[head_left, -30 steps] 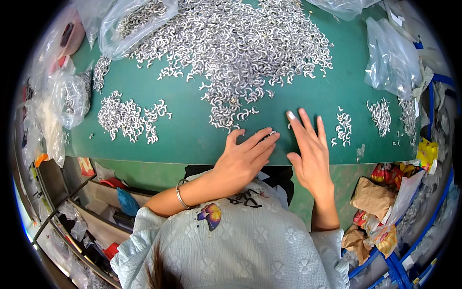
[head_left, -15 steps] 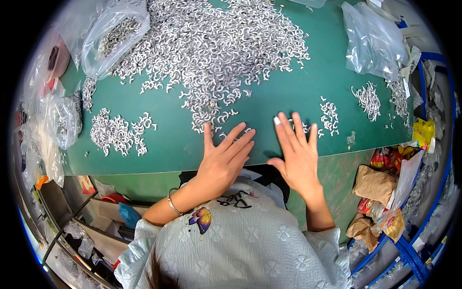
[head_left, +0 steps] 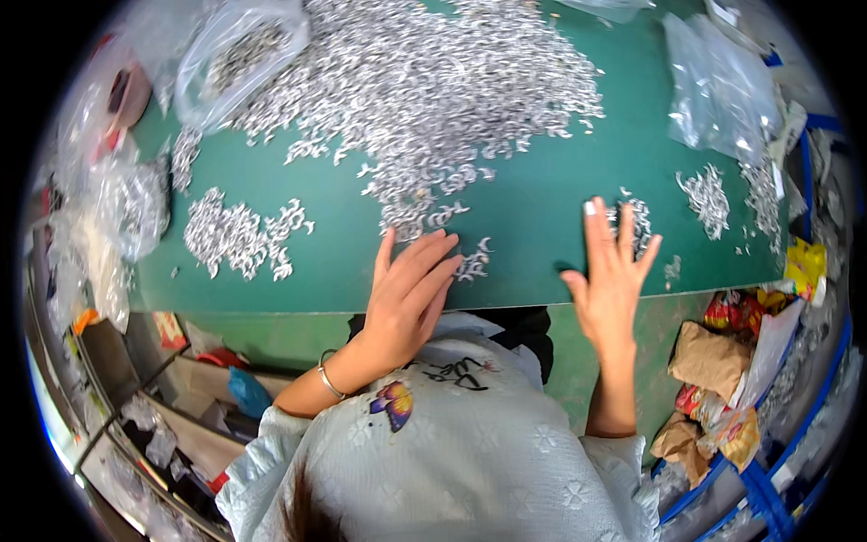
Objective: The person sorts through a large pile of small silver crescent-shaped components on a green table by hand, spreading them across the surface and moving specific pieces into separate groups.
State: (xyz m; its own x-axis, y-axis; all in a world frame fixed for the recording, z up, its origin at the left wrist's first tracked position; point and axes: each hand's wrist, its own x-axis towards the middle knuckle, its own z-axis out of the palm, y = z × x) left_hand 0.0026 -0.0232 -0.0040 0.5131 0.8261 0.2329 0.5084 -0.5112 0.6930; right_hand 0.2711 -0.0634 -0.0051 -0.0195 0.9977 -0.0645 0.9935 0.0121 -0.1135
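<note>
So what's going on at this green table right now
A person sits at a green table strewn with small silvery metal pieces. The big heap lies at the far side, with smaller clusters to either side. The left hand rests flat, fingers beside a few loose pieces at the heap's near edge. The right hand is spread open, fingertips at a small cluster. Neither hand grips anything.
</note>
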